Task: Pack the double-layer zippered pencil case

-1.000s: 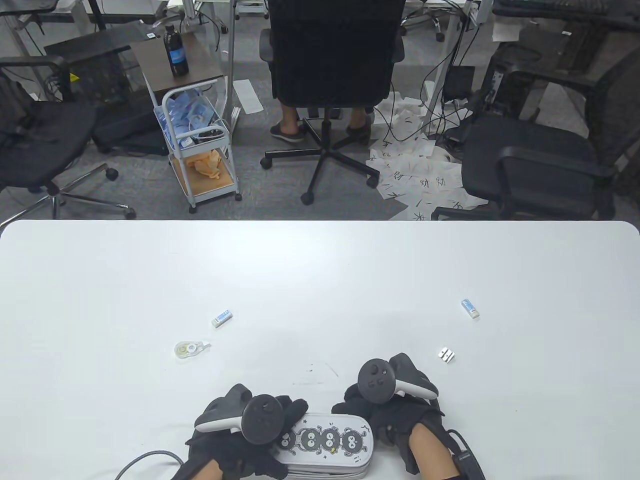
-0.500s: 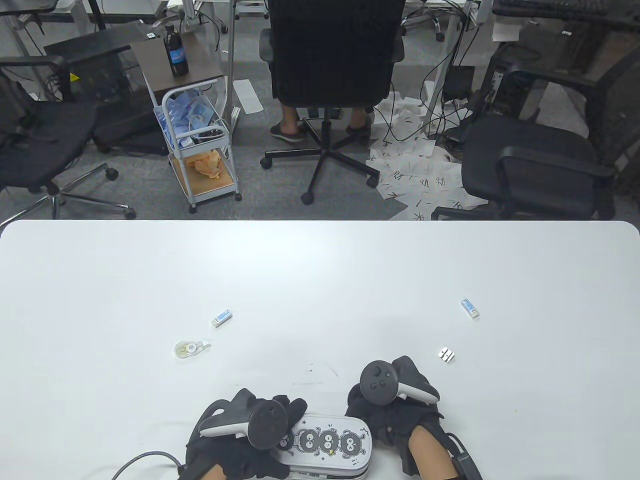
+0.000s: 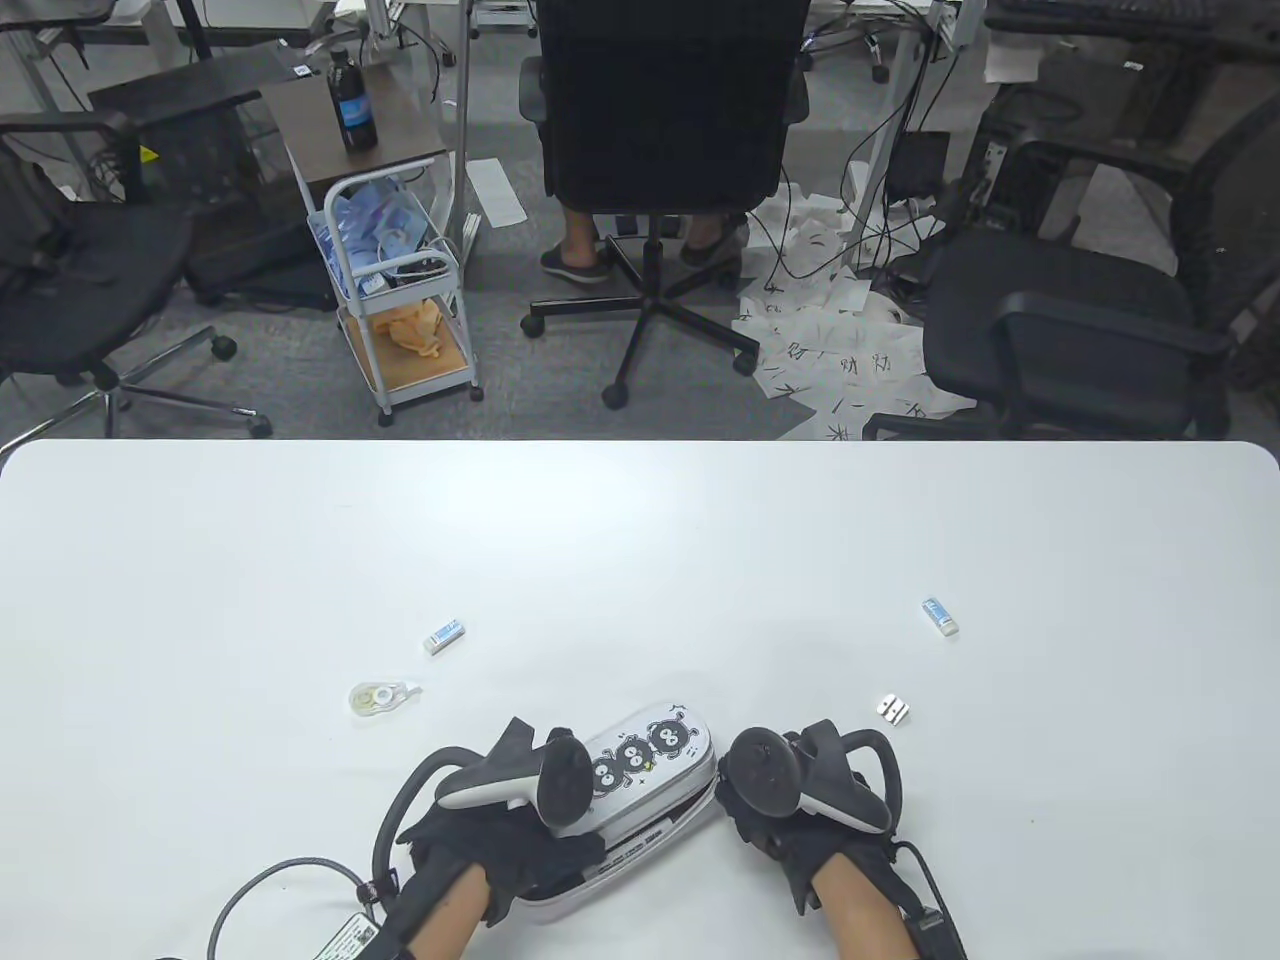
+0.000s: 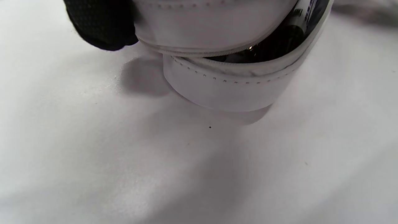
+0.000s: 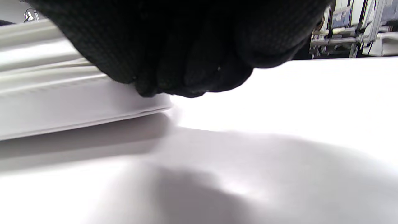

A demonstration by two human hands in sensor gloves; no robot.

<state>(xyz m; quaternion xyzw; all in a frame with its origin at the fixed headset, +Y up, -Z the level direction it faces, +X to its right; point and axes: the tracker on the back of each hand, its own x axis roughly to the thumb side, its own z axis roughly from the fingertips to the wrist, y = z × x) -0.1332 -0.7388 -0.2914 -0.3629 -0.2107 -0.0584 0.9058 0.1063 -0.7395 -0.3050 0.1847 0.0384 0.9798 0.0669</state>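
The white pencil case (image 3: 650, 762) with black soot-ball figures lies slantwise near the table's front edge, its far end pointing up-right. My left hand (image 3: 520, 850) grips its near-left end. My right hand (image 3: 765, 825) has curled fingers against its right side. In the left wrist view the case's end (image 4: 224, 93) shows a partly open zip with dark things inside, and a gloved fingertip (image 4: 99, 28) rests on its upper layer. In the right wrist view my bunched fingers (image 5: 186, 46) touch the case's edge (image 5: 62, 102).
An eraser (image 3: 443, 635) and a correction tape roller (image 3: 378, 697) lie left of the case. A second eraser (image 3: 940, 615) and a metal sharpener (image 3: 894, 709) lie to the right. The white table (image 3: 640, 540) stretches beyond them. A cable (image 3: 270, 890) trails from my left wrist.
The case has turned from lying crosswise to slantwise and has moved away from the front edge. Both hands have moved with it, the left now lower on its near end.
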